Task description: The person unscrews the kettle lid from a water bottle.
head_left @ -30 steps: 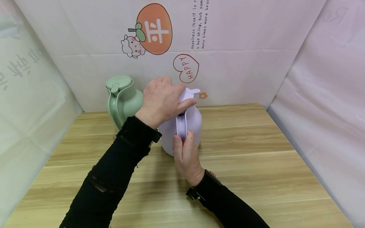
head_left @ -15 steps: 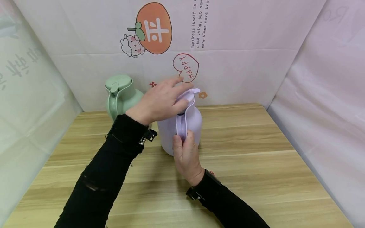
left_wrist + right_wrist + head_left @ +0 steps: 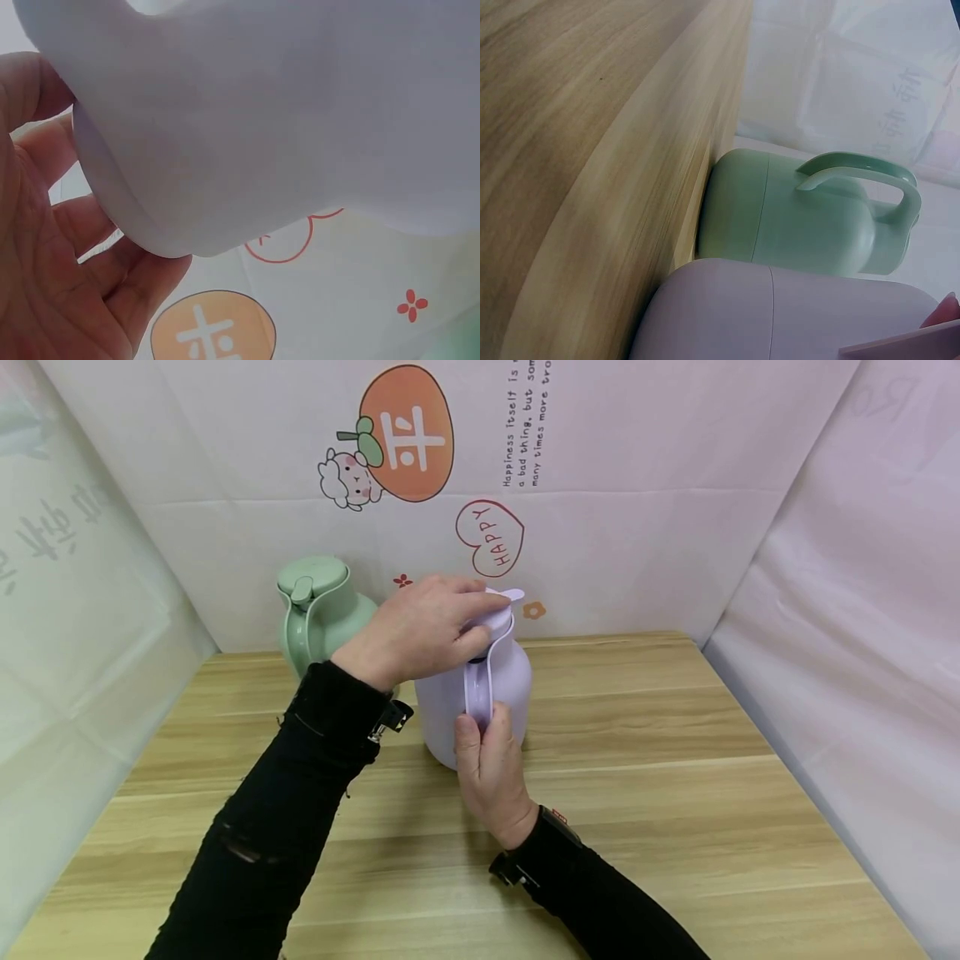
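Note:
A lilac vacuum jug [image 3: 513, 681] stands upright on the wooden table. My left hand [image 3: 423, 631] lies over its lid [image 3: 497, 618], with thumb and fingers curled round the lid's rim. The left wrist view shows that hand [image 3: 82, 247] with several fingers along the lid's edge. My right hand [image 3: 492, 772] grips the lower part of the jug's handle [image 3: 477, 689], thumb and forefinger in sight and the other fingers hidden. In the right wrist view the lilac jug's body [image 3: 727, 315] fills the bottom, with a fingertip at the right edge.
Left of the lilac jug stands a green vacuum jug [image 3: 337, 618] of like shape, its lid on, partly behind my left hand. A printed white cloth [image 3: 637, 527] hangs at the table's back edge, with more cloth along both sides. The table [image 3: 637, 777] has light wood grain.
My left hand loosened from the lid, drew back to the left with fingers spread, then curled its fingers round the lid again. The right hand and both jugs stayed in place.

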Demonstrator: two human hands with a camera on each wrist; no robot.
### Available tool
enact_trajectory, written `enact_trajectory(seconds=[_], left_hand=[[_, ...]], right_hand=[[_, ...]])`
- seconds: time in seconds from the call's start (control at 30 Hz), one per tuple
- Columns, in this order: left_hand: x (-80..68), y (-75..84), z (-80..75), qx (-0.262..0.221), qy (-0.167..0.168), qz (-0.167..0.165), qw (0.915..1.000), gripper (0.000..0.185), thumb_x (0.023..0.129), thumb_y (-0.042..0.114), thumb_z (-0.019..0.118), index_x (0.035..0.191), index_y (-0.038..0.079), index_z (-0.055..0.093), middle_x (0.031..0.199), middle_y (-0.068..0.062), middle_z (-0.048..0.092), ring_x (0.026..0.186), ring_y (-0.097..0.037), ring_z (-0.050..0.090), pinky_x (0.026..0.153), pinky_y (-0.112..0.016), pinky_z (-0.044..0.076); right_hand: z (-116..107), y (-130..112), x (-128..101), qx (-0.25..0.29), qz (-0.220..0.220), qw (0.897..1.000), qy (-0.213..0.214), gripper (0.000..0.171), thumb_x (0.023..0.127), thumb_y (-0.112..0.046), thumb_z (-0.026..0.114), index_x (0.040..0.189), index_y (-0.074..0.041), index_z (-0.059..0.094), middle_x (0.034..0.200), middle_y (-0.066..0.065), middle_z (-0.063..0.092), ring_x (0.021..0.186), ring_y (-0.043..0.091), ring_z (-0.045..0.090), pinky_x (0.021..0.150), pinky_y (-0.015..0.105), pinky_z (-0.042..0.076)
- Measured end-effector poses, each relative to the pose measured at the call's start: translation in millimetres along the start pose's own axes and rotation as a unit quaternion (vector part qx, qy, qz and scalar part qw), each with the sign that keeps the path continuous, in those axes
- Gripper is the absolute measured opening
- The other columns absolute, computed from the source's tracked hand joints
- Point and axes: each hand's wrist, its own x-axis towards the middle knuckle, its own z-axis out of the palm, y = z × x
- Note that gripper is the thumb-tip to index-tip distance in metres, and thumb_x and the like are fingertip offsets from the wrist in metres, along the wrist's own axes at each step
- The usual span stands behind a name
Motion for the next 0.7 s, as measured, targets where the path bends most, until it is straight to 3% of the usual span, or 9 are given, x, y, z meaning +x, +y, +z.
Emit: enact_trajectory(seconds=[0.2, 0.37, 0.7], left_hand=[[-0.6, 2.8, -0.3, 0.013, 0.015, -0.002, 0.9998, 0.042, 0.103, 0.032, 0.054, 0.141, 0.021, 0.067, 0.134, -0.006, 0.069, 0.121, -0.026, 0.064, 0.102, -0.043, 0.051], [1.0, 3.7, 1.2, 0.018, 0.028, -0.009, 0.9994, 0.039, 0.104, 0.035, 0.054, 0.137, 0.022, 0.070, 0.127, -0.004, 0.071, 0.114, -0.024, 0.066, 0.091, -0.041, 0.054], [2.3, 9.3, 1.3, 0.056, 0.023, -0.060, 0.9964, 0.042, 0.102, 0.046, 0.054, 0.139, 0.030, 0.068, 0.130, -0.001, 0.069, 0.116, -0.028, 0.062, 0.084, -0.045, 0.054]], right_hand=[[-0.2, 1.1, 0.0, 0.001, -0.001, 1.000, -0.001, 0.041, 0.114, -0.038, 0.036, 0.116, 0.002, 0.046, 0.077, 0.005, 0.056, 0.065, 0.015, 0.055, 0.060, 0.027, 0.045], [-0.8, 0.2, 0.3, 0.005, -0.001, 1.000, -0.001, 0.040, 0.114, -0.037, 0.036, 0.116, 0.002, 0.046, 0.077, 0.005, 0.056, 0.065, 0.015, 0.054, 0.059, 0.027, 0.045], [-1.2, -0.3, -0.1, 0.002, -0.001, 1.000, -0.006, 0.042, 0.114, -0.037, 0.035, 0.117, 0.003, 0.045, 0.076, 0.004, 0.055, 0.065, 0.014, 0.054, 0.058, 0.026, 0.044]])
